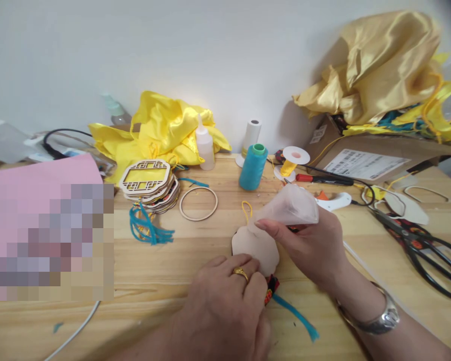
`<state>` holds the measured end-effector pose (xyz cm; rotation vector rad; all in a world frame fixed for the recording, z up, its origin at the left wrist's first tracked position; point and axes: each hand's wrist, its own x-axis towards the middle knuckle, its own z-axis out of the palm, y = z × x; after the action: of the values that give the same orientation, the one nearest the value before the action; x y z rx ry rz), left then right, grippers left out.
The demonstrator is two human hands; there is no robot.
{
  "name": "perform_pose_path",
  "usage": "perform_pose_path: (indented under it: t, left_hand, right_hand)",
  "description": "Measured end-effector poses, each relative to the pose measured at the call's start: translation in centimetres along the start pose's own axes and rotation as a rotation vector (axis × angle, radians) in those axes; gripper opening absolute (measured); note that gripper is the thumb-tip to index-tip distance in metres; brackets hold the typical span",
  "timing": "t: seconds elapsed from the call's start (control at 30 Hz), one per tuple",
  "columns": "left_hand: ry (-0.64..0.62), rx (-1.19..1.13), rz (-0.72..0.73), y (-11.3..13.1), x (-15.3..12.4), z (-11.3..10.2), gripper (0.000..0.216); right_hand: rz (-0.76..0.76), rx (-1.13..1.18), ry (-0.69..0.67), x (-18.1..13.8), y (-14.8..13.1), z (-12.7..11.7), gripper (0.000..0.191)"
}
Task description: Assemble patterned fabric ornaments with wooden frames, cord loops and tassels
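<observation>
My right hand grips a translucent squeeze bottle, tipped over so its narrow end points down at the upper part of a pale scalloped wooden piece. My left hand, with a gold ring, holds the lower edge of that piece against the table; its fingers are curled and partly hide it. A yellow cord loop sticks out at the top. Black and red patterned fabric and a teal tassel strand come out below.
Stacked openwork wooden frames with teal tassels stand left of a thin wooden ring. Behind are a teal thread cone, a second squeeze bottle and yellow satin. Black scissors and a cardboard box lie right.
</observation>
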<state>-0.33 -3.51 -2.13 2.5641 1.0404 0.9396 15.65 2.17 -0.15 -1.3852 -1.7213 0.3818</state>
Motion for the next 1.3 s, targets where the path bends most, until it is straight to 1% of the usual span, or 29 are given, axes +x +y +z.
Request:
perform_pose_path:
  t: [0.17,0.37,0.43,0.57,0.7,0.77,0.9,1.0,1.1,1.2,1.3]
  left_hand:
    - [-0.018,0.002,-0.002,-0.2,0.1,0.0,0.014]
    - [-0.039,0.037,0.014,0.0,0.5,-0.5,0.015]
    - [0.017,0.045,0.036,0.1,0.6,-0.7,0.014]
    - [-0.046,0.039,0.013,0.2,0.7,-0.8,0.016]
    - [-0.066,0.028,0.005,0.2,0.8,-0.8,0.015]
    - [-0.055,0.036,0.011,0.1,0.8,-0.6,0.016]
    - [0.014,0.047,0.029,0.0,0.7,-0.4,0.016]
    - [-0.018,0.052,0.028,0.0,0.6,-0.4,0.015]
    - [-0.025,0.046,0.026,0.1,0.6,-0.6,0.015]
    - [-0.046,0.05,0.015,0.2,0.7,-0.7,0.017]
    - [-0.062,0.042,0.009,0.2,0.7,-0.8,0.018]
  right_hand:
    - [0.01,-0.004,-0.004,0.0,0.3,-0.5,0.025]
    - [0.025,-0.025,0.007,0.1,0.6,-0.6,0.028]
    - [0.025,-0.01,0.007,0.0,0.3,-0.5,0.028]
    - [0.007,0.039,-0.038,-0.1,-0.5,0.0,0.025]
    - [0.009,0.065,-0.05,-0.2,-0.7,0.2,0.022]
    - [-0.005,0.033,-0.034,-0.1,-0.5,0.1,0.021]
    - [-0.001,-0.031,-0.002,0.1,0.2,-0.3,0.027]
    - [0.028,-0.058,0.013,0.2,0.5,-0.5,0.028]
    - [0.04,-0.076,0.023,0.2,0.5,-0.6,0.029]
    - [0.034,-0.058,0.025,0.1,0.1,-0.2,0.031]
    - [0.024,-0.032,-0.004,-0.1,-0.3,0.2,0.029]
